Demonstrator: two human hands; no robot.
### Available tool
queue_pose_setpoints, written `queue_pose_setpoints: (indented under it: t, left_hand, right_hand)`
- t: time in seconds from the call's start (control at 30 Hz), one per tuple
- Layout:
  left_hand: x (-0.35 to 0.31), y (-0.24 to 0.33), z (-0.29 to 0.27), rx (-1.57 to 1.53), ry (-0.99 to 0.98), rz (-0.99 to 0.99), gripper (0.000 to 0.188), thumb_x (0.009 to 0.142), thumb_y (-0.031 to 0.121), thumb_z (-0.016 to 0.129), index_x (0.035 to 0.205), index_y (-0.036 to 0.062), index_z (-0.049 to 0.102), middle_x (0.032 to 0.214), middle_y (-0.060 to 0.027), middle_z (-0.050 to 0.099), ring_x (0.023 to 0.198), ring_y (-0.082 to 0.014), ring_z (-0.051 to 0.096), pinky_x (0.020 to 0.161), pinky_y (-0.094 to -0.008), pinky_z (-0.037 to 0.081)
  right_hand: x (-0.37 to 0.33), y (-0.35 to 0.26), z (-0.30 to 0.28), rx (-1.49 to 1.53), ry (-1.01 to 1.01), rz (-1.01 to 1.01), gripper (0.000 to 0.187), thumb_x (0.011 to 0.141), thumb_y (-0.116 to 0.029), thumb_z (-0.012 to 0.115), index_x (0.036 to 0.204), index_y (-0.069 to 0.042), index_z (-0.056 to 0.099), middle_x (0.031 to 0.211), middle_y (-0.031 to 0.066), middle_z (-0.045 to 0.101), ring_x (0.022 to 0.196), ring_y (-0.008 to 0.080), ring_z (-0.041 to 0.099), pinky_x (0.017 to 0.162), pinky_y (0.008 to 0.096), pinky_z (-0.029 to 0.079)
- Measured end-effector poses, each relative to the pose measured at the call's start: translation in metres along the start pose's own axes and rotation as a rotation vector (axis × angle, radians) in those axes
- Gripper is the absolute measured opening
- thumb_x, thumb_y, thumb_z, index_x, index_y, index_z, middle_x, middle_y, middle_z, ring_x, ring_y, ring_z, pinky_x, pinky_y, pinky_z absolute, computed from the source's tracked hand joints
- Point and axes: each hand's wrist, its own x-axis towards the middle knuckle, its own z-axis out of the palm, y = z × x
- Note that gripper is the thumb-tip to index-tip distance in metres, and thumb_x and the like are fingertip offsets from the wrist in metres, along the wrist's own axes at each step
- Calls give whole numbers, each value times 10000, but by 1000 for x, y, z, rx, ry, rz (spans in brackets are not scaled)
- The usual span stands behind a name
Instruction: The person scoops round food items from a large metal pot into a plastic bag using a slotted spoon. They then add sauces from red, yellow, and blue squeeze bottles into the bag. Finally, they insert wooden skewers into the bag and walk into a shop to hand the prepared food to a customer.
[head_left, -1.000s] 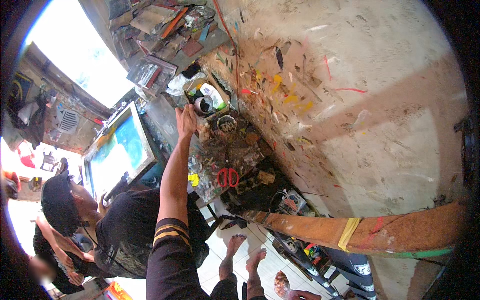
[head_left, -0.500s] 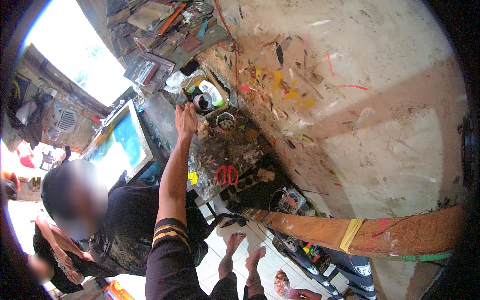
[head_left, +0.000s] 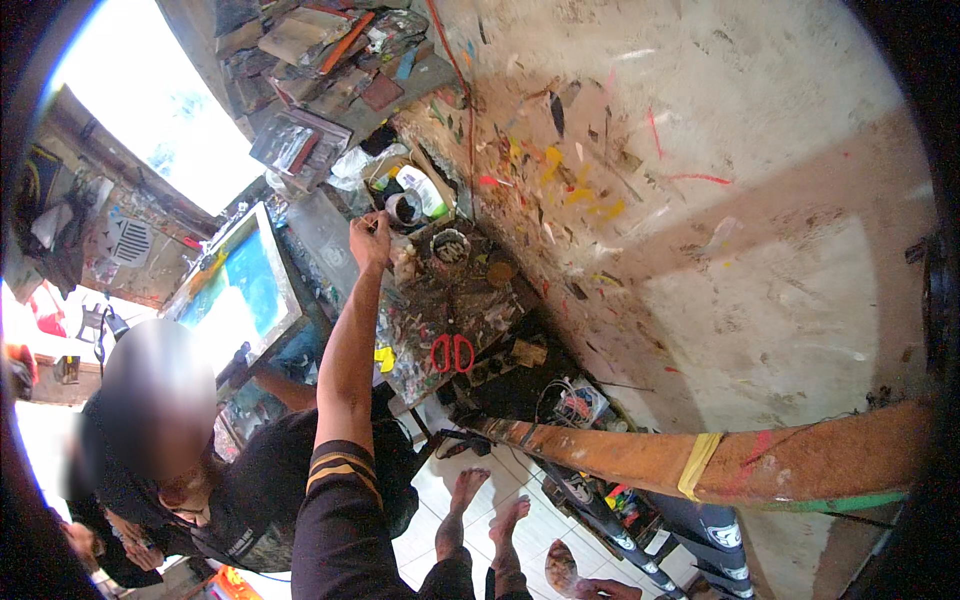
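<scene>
Over the cluttered, paint-stained table (head_left: pixel 410 315), my left hand (head_left: pixel 371 238) is raised with its fingers curled together. Whatever they may hold is too small to make out. Right beside the fingertips stands a cup with dark contents (head_left: pixel 403 208), next to a white and green bottle (head_left: pixel 424 188) in a box. A round tin (head_left: pixel 450 246) with pale bits in it is to the right of my wrist. Red-handled scissors (head_left: pixel 452 353) lie nearer to me. At the bottom edge my right hand (head_left: pixel 606 590), partly cut off, holds a small clear bag of brown pieces (head_left: pixel 561 568).
A co-worker in black (head_left: pixel 270 470) leans in at left, one arm reaching toward a framed screen with a blue area (head_left: pixel 250 275). Scrap boards (head_left: pixel 310 45) pile up at the back. A wooden beam (head_left: pixel 600 455) crosses at right before the paint-marked wall (head_left: pixel 750 230).
My left hand's fingers, stretched out beside the cup before, have curled in and drawn back slightly. The co-worker has shifted, and an arm now shows reaching toward the framed screen.
</scene>
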Motion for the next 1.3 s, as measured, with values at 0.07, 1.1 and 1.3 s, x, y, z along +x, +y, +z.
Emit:
queue_pose_setpoints:
  t: [0.07,1.1,1.3]
  left_hand:
    - [4,5,0,-6,-25,-64,367,936,439,748,1038,91,808,1107,-168,670,1082,-385,668,970,-469,505]
    - [-462,294,-306,-607,-652,-111,267,1109,251,573,1021,15,661,990,-65,630,945,-162,580,855,-345,485]
    - [-499,296,-397,-615,-1290,289,291,1085,287,590,1120,35,729,1650,-203,412,1570,-404,287,1285,-567,189]
  right_hand:
    - [-1,-1,1,25,8,4,217,879,104,732,1089,70,774,1008,135,783,903,172,722,762,314,614]
    - [-2,-41,-14,-323,8,-378,209,791,-38,850,982,32,803,842,148,782,733,208,748,743,323,599]
    - [-31,-102,-24,-252,-350,-494,182,910,-203,821,1033,-70,833,939,145,805,836,241,788,742,361,580]
